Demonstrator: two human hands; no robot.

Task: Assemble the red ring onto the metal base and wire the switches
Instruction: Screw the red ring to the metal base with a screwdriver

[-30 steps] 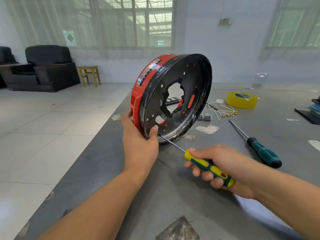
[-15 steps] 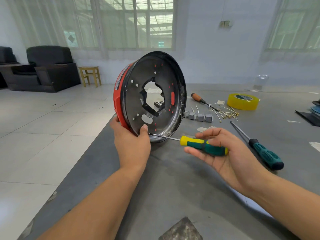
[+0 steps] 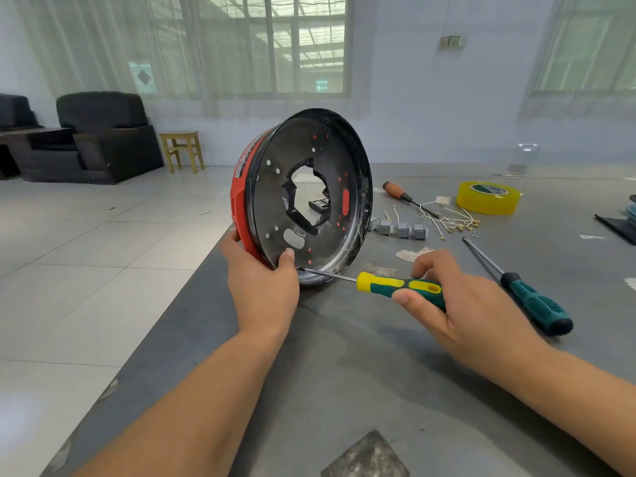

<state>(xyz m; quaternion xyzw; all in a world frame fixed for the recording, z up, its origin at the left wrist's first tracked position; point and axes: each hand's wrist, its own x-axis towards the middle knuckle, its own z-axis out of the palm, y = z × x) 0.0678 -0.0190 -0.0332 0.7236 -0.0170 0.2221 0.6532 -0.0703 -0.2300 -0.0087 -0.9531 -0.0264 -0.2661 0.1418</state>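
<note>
The metal base [image 3: 311, 197], with the red ring [image 3: 241, 204] seated around its far side, is standing on edge on the grey table [image 3: 344, 373], tilted so its dished black face is turned toward the camera. The left hand [image 3: 263, 287] is gripping the lower rim, thumb pressing on the inner face and fingers wrapping behind onto the ring. The right hand [image 3: 457, 304] is holding the yellow-and-green screwdriver [image 3: 401, 287] loosely: thumb and fingers are pinching the handle while the remaining fingers are lifting partly open above it. The tip is meeting the base low on the rim, just beside the left thumb; whether a screw is there cannot be told.

The step in hand appears to be driving a fastener that is fixing ring to base. To do it well, the shaft should be kept square to the hole, the tip fully seated before turning, and the left hand bracing firmly so the rim is not rolling on the table.

The grey switches [image 3: 401, 228] and their wires [image 3: 451, 222] are lying unwired behind, beside the yellow tape roll [image 3: 488, 197].
</note>
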